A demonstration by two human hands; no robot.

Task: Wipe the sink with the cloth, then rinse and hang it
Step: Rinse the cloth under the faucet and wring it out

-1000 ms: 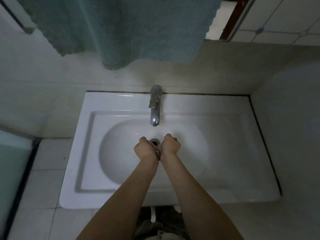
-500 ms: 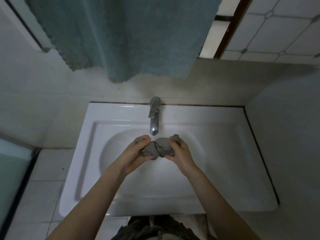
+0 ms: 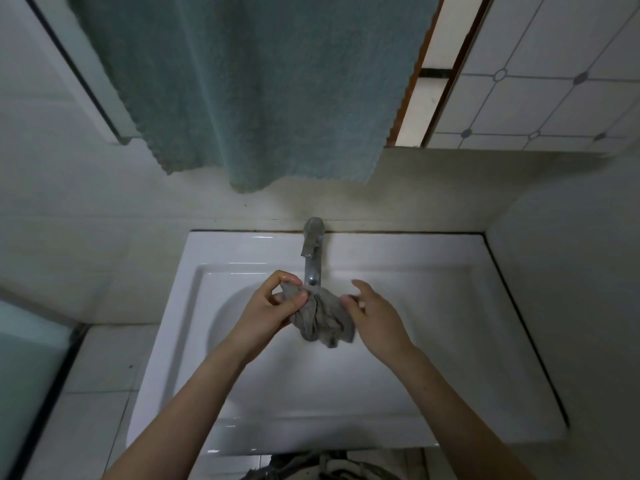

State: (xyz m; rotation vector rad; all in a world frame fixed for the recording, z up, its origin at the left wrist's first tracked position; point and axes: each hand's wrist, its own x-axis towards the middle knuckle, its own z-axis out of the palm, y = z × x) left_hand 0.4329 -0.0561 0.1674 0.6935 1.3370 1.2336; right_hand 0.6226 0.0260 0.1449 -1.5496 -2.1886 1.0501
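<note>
A crumpled grey cloth (image 3: pixel 320 317) hangs bunched between my two hands, just under the spout of the chrome tap (image 3: pixel 312 251) and above the basin of the white sink (image 3: pixel 433 341). My left hand (image 3: pixel 273 306) pinches the cloth's upper left corner between thumb and fingers. My right hand (image 3: pixel 374 317) holds its right side with the fingertips, the index finger lifted. No water stream is visible from the tap.
A large teal towel (image 3: pixel 249 88) hangs on the wall above the tap. A tiled wall with a window frame (image 3: pixel 433 71) lies to the upper right. A wall stands close on the sink's right side, tiled floor on its left.
My hands rose from a tight wring low over the drain to just under the tap spout. They drew apart and the cloth loosened, now hanging down between them.
</note>
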